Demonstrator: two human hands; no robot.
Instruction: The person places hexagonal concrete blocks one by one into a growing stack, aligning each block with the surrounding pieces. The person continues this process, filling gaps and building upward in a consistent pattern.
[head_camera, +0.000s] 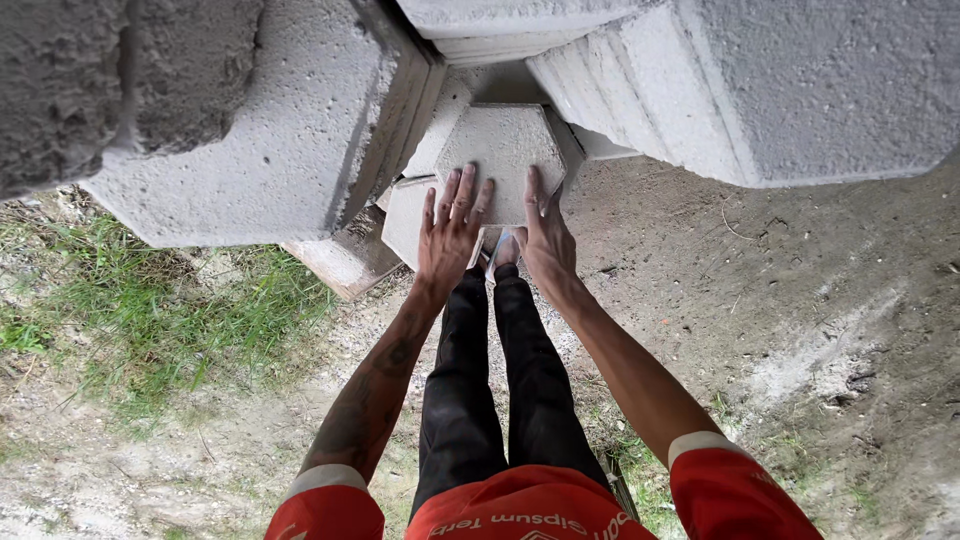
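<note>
A grey hexagonal concrete block (500, 150) lies low between tall stacks of similar blocks. My left hand (452, 232) rests flat on its near left edge with the fingers spread. My right hand (545, 232) presses against its near right edge, fingers extended along the side. Both hands touch the block; whether it is lifted off what lies under it I cannot tell. My legs in black trousers (500, 390) reach toward the block between my arms.
A tall stack of hexagonal concrete blocks (250, 130) rises at the left and another stack (780, 90) at the right. More flat blocks (405, 215) lie beneath. Grass (150, 320) grows at the left; bare dirt (800, 330) spreads at the right.
</note>
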